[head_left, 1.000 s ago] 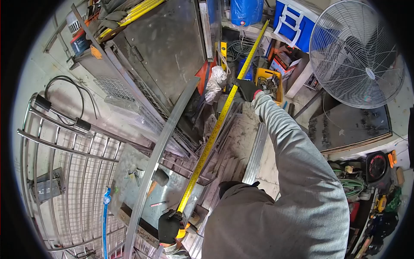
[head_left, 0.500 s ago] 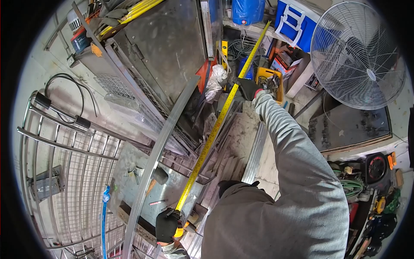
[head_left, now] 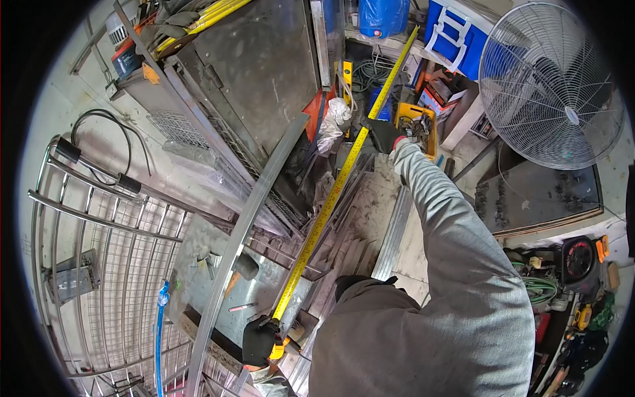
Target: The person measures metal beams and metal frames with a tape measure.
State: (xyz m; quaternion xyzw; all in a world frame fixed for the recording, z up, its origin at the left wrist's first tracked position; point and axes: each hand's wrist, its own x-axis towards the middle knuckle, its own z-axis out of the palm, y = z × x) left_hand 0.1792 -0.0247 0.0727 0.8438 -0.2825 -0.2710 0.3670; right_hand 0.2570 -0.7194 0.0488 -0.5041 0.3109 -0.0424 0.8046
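My left hand (head_left: 259,341), in a black glove, is closed around the yellow case of a tape measure (head_left: 277,350) low in the view. From there the yellow blade (head_left: 326,210) runs up and to the right in a long diagonal, well past my other hand. Also gloved in black, my right hand (head_left: 382,135) grips the blade with its fingers, and the free end sticks out beyond toward a blue container (head_left: 382,18). A long grey metal bar (head_left: 246,231) stands to the left of the blade, apart from it.
A mallet (head_left: 246,267) lies on a metal sheet (head_left: 264,291). Steel railings (head_left: 112,228) fill the left side. A large fan (head_left: 552,86) stands at upper right, near a yellow crate (head_left: 431,135). Tools and a green hose (head_left: 541,289) crowd the right edge.
The whole view has shifted very slightly. Both hands keep their hold on the tape measure, and the blade stays at nearly the same angle.
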